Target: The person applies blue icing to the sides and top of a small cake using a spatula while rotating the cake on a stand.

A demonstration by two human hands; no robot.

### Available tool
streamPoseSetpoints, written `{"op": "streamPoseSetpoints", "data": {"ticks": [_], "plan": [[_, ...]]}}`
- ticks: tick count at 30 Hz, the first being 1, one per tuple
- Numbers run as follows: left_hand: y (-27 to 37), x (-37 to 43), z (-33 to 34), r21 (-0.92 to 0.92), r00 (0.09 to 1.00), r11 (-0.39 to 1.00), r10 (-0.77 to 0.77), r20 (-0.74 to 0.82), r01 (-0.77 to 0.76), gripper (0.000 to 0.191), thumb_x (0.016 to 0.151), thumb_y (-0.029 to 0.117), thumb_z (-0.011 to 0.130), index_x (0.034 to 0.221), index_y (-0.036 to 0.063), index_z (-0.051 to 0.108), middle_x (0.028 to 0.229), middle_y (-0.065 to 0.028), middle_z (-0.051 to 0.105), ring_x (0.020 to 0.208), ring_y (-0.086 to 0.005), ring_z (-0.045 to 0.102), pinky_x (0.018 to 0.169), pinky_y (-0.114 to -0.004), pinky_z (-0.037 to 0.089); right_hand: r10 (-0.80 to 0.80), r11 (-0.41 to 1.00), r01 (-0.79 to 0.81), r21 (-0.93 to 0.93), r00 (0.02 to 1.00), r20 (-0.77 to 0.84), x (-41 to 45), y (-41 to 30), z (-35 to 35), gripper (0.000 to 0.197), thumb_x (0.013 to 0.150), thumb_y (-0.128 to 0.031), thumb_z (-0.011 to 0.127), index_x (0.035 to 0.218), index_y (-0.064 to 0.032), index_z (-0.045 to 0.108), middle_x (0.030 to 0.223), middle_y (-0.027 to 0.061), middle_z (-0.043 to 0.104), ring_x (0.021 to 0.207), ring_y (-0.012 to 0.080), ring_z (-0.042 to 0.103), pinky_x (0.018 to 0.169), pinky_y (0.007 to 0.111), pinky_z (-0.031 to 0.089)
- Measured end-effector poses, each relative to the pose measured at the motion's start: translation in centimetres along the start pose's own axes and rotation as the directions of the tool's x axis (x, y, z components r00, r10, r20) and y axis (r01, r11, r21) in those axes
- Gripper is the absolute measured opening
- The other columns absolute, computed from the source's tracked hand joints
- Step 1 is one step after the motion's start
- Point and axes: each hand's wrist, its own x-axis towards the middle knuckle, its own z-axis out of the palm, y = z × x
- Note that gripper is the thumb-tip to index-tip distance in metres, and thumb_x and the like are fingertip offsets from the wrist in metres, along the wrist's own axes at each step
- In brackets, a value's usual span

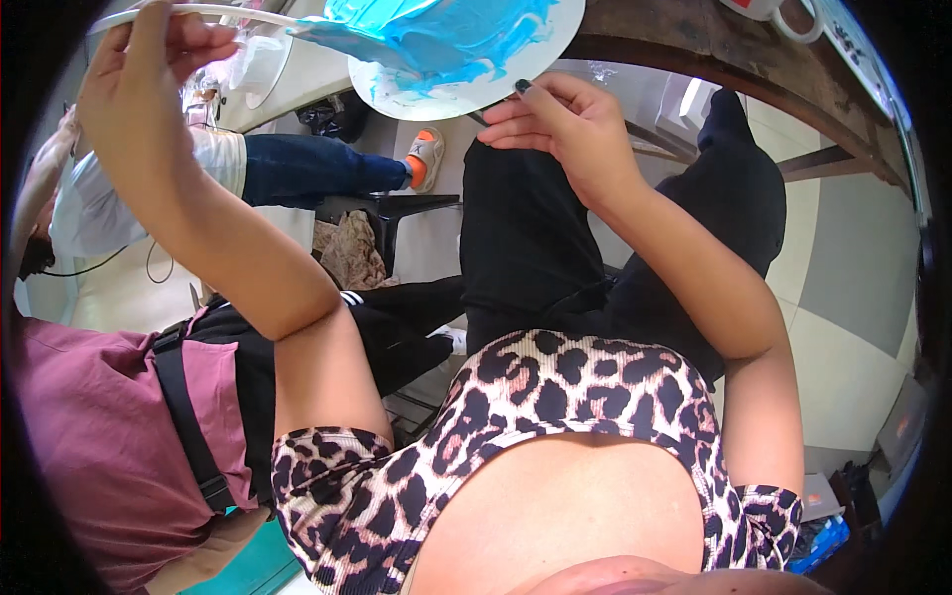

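My left hand (141,82) is at the upper left, its fingers around the thin white handle of a spatula (253,15). Light blue frosting coats the spatula's blade, which lies against a frosted cake (461,37). Glossy blue frosting covers the cake, and the top frame edge cuts part of it off. Beneath it is a round white board (439,108) with blue smears on it. My right hand (569,123) has its thumb on the board's near right rim and its other fingers curled just below that edge.
A brown wooden table edge (714,52) curves across the upper right, with a white mug (773,15) on it. To my left sits a person in a pink top (111,439). Another person in jeans (320,167) is farther off, near a black stool (387,212).
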Motion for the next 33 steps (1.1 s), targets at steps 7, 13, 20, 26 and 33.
{"op": "streamPoseSetpoints", "data": {"ticks": [7,13,20,26,33], "plan": [[0.6,4.1,-3.8,0.101,0.998,0.994,0.045,0.036,-0.049,0.023,0.084,0.015,0.065,0.084,-0.0081,0.060,0.072,-0.0147,0.062,0.062,-0.0192,0.064,0.062,-0.027,0.056,0.021,0.999,-0.022,0.030,1.000,0.020,0.3,-0.1,-0.1,0.021,0.092,-0.010,0.048,0.093,0.0086,0.058,0.088,0.0198,0.066,0.076,0.0247,0.068,0.069,0.030,0.057],[2.4,0.3,-4.3,-0.008,0.991,0.997,0.073,0.110,-0.072,0.022,0.088,0.013,0.059,0.081,-0.0078,0.058,0.064,-0.0105,0.056,0.051,-0.0173,0.057,0.051,-0.027,0.051,0.000,0.998,-0.002,-0.068,1.000,-0.025,0.4,-1.2,-1.2,0.024,0.092,-0.013,0.048,0.096,0.0074,0.059,0.090,0.0182,0.066,0.080,0.0237,0.068,0.072,0.030,0.056],[-0.4,-3.1,0.2,-0.025,0.998,0.998,0.052,0.033,-0.051,0.020,0.089,0.013,0.056,0.081,-0.0057,0.056,0.056,-0.0098,0.053,0.043,-0.0178,0.056,0.045,-0.029,0.051,-0.071,0.996,0.063,-0.063,0.988,-0.140,1.3,-2.3,-2.4,0.025,0.090,-0.011,0.045,0.093,0.0078,0.061,0.087,0.0171,0.067,0.077,0.0228,0.069,0.069,0.029,0.056],[-1.5,-2.4,2.2,-0.032,0.987,0.999,0.045,0.153,-0.040,0.024,0.092,0.018,0.056,0.084,-0.0046,0.054,0.060,-0.0164,0.061,0.047,-0.0168,0.060,0.047,-0.027,0.052,-0.075,0.993,0.064,-0.101,0.991,-0.108,2.0,-2.0,-2.1,0.025,0.091,-0.011,0.045,0.094,0.0095,0.060,0.085,0.0192,0.067,0.074,0.0247,0.069,0.067,0.031,0.057],[-0.2,-2.3,4.5,-0.035,0.983,0.997,0.069,0.169,-0.064,0.024,0.090,0.019,0.059,0.084,-0.0044,0.056,0.060,-0.0151,0.063,0.049,-0.0166,0.063,0.048,-0.023,0.049,-0.090,0.994,0.084,-0.072,0.992,-0.086,2.0,-2.1,-1.8,0.025,0.090,-0.010,0.044,0.091,0.0110,0.058,0.082,0.0212,0.066,0.071,0.0256,0.069,0.065,0.032,0.058]]}}
